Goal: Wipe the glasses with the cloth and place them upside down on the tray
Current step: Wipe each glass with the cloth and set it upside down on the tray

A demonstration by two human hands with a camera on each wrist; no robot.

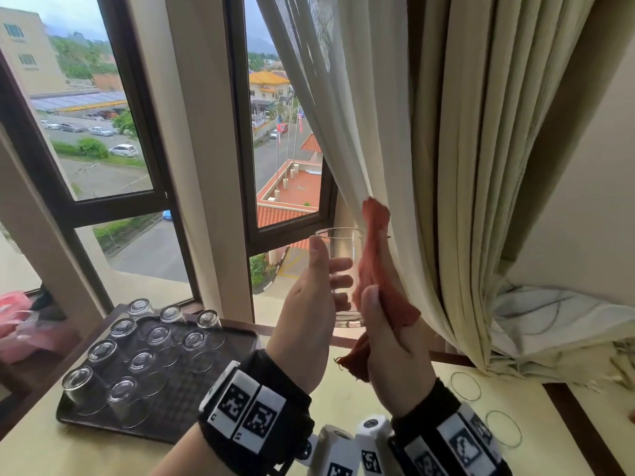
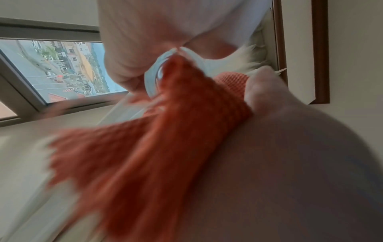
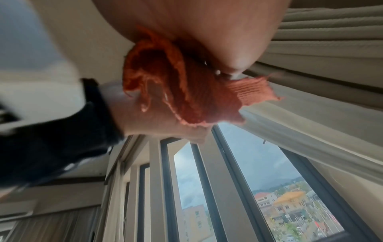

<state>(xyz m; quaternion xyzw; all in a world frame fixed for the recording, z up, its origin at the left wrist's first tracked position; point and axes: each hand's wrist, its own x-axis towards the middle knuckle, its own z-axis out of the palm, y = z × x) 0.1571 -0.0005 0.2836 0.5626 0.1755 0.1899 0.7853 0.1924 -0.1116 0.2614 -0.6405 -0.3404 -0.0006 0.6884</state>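
Note:
My left hand (image 1: 330, 266) grips a clear glass (image 1: 343, 249) upright in the air in front of the window, thumb near the rim, fingers round the far side. My right hand (image 1: 381, 314) holds an orange-red cloth (image 1: 376, 255) against the right side of the glass, one end standing above the rim, the other hanging below my palm. The left wrist view shows the glass base (image 2: 154, 78) with the cloth (image 2: 165, 131) draped over it. In the right wrist view the bunched cloth (image 3: 176, 81) sits under my palm. A dark tray (image 1: 185, 407) at the left carries several upturned glasses (image 1: 103, 352).
Two more clear glasses (image 1: 465, 386) (image 1: 503, 428) stand on the yellowish table (image 1: 343, 400) at the right. A beige curtain (image 1: 446, 166) hangs just behind the cloth and bunches on the sill. A pink bag (image 1: 17, 321) lies at the far left.

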